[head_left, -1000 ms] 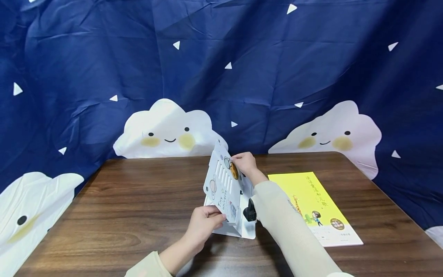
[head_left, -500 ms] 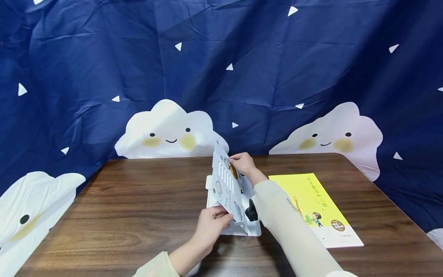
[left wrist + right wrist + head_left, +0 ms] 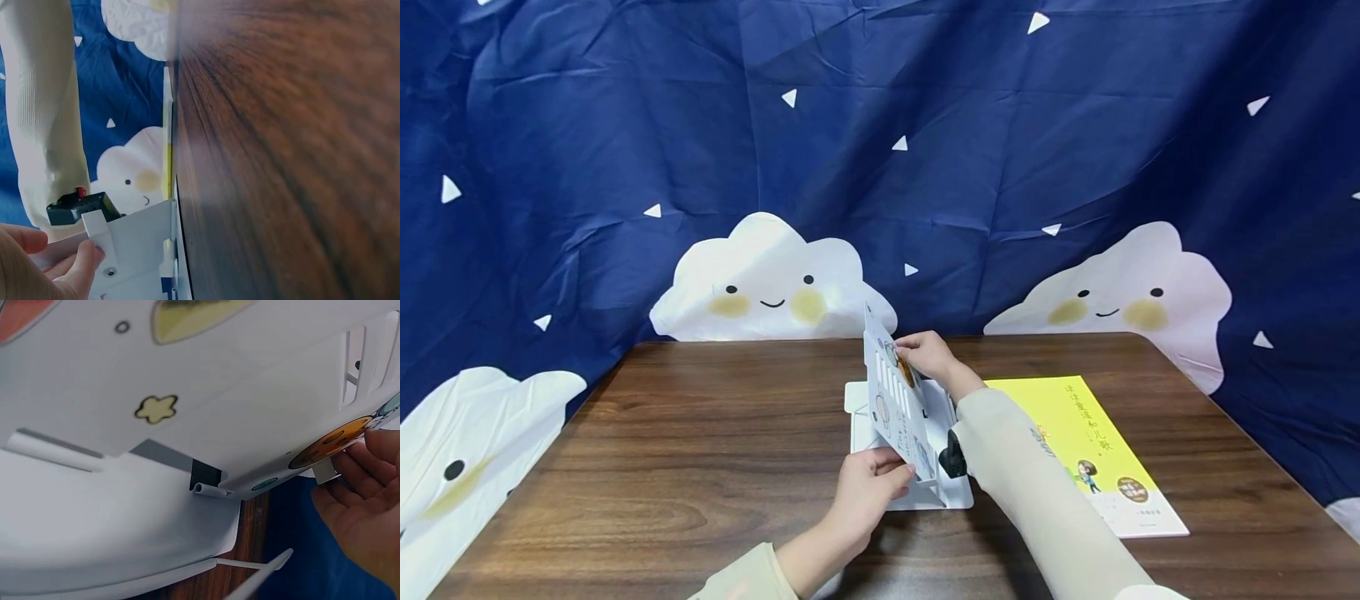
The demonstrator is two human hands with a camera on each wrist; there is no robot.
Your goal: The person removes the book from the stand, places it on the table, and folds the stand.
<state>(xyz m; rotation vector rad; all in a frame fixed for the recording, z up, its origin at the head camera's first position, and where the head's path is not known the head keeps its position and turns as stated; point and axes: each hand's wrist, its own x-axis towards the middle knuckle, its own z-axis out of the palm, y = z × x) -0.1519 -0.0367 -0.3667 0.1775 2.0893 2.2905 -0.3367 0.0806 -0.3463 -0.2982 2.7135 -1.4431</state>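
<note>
A white book stand [image 3: 891, 400] printed with planets and the words "Tiny universe" stands on the table in the head view. Its slotted panel is raised at a steep tilt over a flat white base [image 3: 955, 493]. My left hand [image 3: 871, 492] grips the panel's near lower edge, thumb on the printed face. In the left wrist view its thumb and fingers [image 3: 87, 262] are at a small white lip of the stand. On the panel's far right edge, my right hand [image 3: 931, 354] pinches beside the orange planet. The right wrist view shows its curled fingers [image 3: 359, 472] behind the panel.
A yellow book [image 3: 1097, 442] lies flat to the right, partly covered by my right sleeve. The wooden table [image 3: 722, 433] extends left of the stand. Behind it hangs a blue cloth [image 3: 820, 150] with clouds and white triangles.
The stand has turned and shifted slightly right, so its panel appears narrower and more of the base shows at left. My left hand has moved right with it; my right hand stays nearly in place.
</note>
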